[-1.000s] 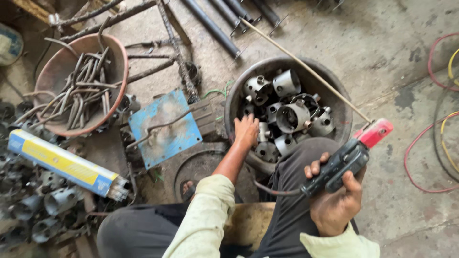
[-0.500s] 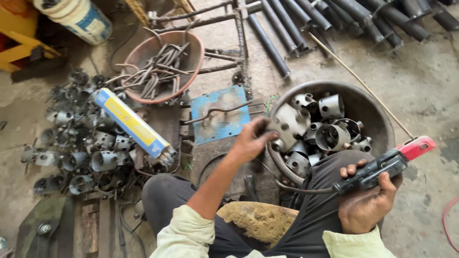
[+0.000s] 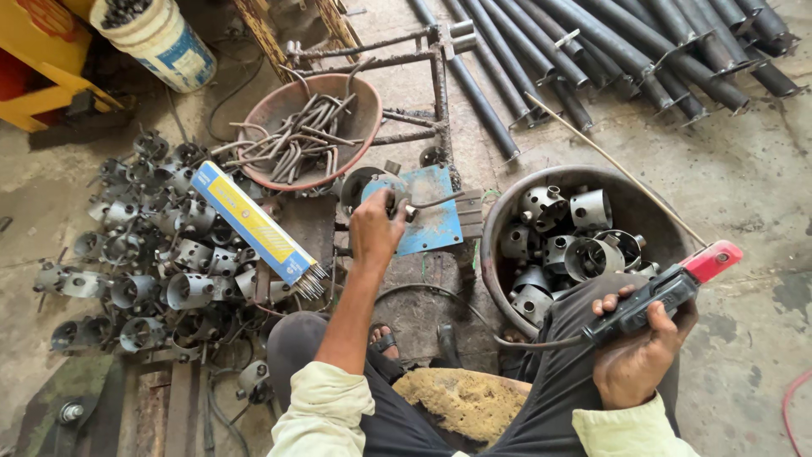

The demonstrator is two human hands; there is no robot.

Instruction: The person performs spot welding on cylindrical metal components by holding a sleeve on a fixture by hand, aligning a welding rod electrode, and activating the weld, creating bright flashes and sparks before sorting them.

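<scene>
Head view: the left hand (image 3: 374,227) has left the tub (image 3: 499,220) and apparently grips a metal collar (image 3: 381,188) on the blue plate (image 3: 436,222), while the right hand (image 3: 639,351) stays clenched around the electrode holder (image 3: 668,292).

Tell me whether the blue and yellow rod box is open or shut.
Open: thin rods stick out of the lower end of the rod box, which lies across the metal collars.

Even, soft daylight, brightest at upper right; weak shadows only. No glare. Sharp throughout, slight wide-angle bending at the edges, dimmer at lower left corner.
</scene>
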